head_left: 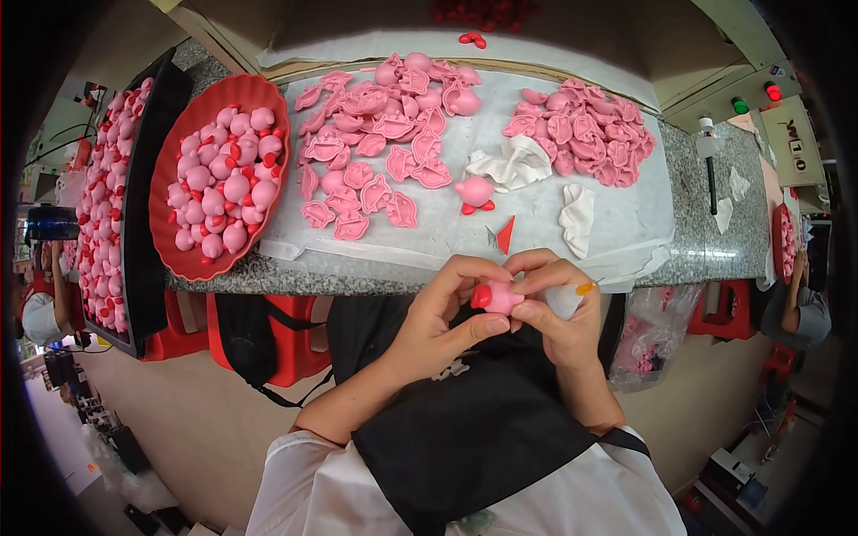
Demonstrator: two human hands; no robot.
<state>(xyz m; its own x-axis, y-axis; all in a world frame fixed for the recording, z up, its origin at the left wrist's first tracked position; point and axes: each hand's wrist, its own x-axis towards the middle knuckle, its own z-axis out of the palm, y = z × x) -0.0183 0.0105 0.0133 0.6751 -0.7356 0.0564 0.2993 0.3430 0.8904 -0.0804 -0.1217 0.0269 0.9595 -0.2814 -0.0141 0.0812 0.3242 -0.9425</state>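
Note:
My left hand [438,313] is closed on a small round pink toy figure [502,298] with a red foot, just in front of the table edge. The thumb and fingertips of my right hand [572,326] pinch the other side of the same figure. Tucked in the right hand is a small white squeeze bottle [563,302] with an orange tip pointing right. Beyond my hands, a finished-looking pink figure with red feet [475,192] sits on the white sheet [375,259]. A red pointed scrap [506,236] and crumpled white tissue [512,164] lie near it.
Hollow pink shell pieces form a left pile [393,116] and a right pile [590,134]. A red scalloped bowl [159,214] of pink figures stands left, beside a black tray [152,277] full of more. A control box with buttons [740,105] is at right; red stools [286,339] stand below.

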